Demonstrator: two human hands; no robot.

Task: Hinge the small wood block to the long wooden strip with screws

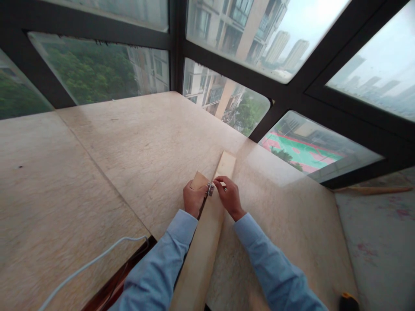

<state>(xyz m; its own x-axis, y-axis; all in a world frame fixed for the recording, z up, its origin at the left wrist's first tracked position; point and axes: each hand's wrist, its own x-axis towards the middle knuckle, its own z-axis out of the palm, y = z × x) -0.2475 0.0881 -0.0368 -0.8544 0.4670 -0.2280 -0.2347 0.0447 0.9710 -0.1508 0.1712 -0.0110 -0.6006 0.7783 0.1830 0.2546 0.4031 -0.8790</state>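
A long pale wooden board (207, 235) runs away from me across the stone-patterned ledge. My left hand (193, 198) is closed around a small wooden block (199, 180), holding it against the board's left edge. A small metal hinge (210, 189) sits at the joint between block and board, beside the left fingertips. On the board's right side, my right hand (229, 194) pinches thumb and forefinger together right at the hinge. What lies between those fingertips is too small to make out. A tiny shiny piece shows by the right palm.
Dark-framed windows (223, 65) border the ledge (106, 142) at the back and right. A white cable (94, 255) trails over the left front, near a dark reddish edge (119, 276). A black and yellow object (349, 301) is partly visible at bottom right.
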